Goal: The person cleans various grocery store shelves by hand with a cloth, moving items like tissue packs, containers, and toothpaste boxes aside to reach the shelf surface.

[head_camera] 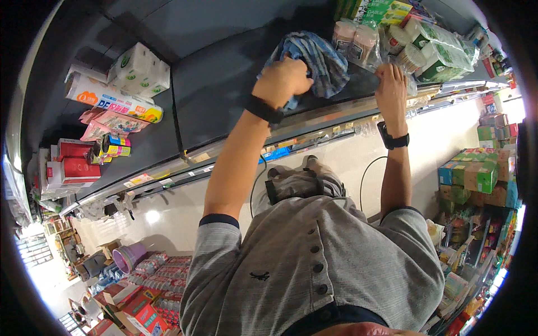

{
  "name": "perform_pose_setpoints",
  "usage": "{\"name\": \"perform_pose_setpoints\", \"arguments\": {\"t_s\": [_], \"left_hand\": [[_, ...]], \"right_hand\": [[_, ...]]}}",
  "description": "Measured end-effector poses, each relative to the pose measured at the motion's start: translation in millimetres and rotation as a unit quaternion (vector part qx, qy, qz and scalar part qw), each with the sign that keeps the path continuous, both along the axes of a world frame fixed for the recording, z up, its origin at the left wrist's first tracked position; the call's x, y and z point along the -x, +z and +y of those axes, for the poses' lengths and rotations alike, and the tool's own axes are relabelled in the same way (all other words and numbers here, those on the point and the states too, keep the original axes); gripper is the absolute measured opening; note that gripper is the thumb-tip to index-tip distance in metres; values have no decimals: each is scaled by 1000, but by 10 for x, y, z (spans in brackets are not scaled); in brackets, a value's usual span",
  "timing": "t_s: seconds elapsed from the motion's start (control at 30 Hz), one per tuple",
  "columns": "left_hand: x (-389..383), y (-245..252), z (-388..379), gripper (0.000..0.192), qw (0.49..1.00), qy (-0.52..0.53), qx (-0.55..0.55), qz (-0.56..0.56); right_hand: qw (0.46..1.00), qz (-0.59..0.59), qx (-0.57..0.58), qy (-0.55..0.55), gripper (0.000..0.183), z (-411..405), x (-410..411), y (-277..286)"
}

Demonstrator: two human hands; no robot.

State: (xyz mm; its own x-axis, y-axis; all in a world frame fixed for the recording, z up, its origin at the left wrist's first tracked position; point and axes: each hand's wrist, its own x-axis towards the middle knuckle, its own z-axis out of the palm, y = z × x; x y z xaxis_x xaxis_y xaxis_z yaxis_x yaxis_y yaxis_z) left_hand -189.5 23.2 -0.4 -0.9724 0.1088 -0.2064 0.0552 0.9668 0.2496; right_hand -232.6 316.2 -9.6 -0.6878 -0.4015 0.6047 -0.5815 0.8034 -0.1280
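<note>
My left hand (283, 80) is closed on a blue striped cloth (321, 63), which lies bunched on the dark shelf (218, 84). The cloth spreads to the right of the hand, close to tubs of cotton swabs in clear plastic. My right hand (391, 77) is at the shelf's front edge, its fingers curled on clear plastic packaging (411, 84) beside a round tub of cotton swabs (411, 59). The fingertips are partly hidden. Each wrist wears a black band.
Left on the shelf are white tissue packs (136, 69), a cling film box (113, 101), pink packets (113, 124) and red boxes (80, 168). Toothpaste boxes (380, 12) and green-white tissue packs (445, 61) stand right. A price rail (328, 113) edges the shelf. Cartons (475, 172) are stacked right; a cable hangs nearby.
</note>
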Motion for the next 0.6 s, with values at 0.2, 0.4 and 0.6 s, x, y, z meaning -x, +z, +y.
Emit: {"name": "perform_pose_setpoints", "arguments": {"t_s": [0.2, 0.4, 0.6], "left_hand": [[310, 447, -203, 39, 993, 74, -83, -50], [834, 199, -309, 53, 996, 32, -80, -25], [1222, 229, 115, 60, 998, 7, -66, 9]], "right_hand": [[1000, -17, -13, -14, 25, 363, -77, -94], [999, -9, -42, -8, 27, 656, -141, -60], [997, -64, -27, -36, 24, 899, -287, -42]]}}
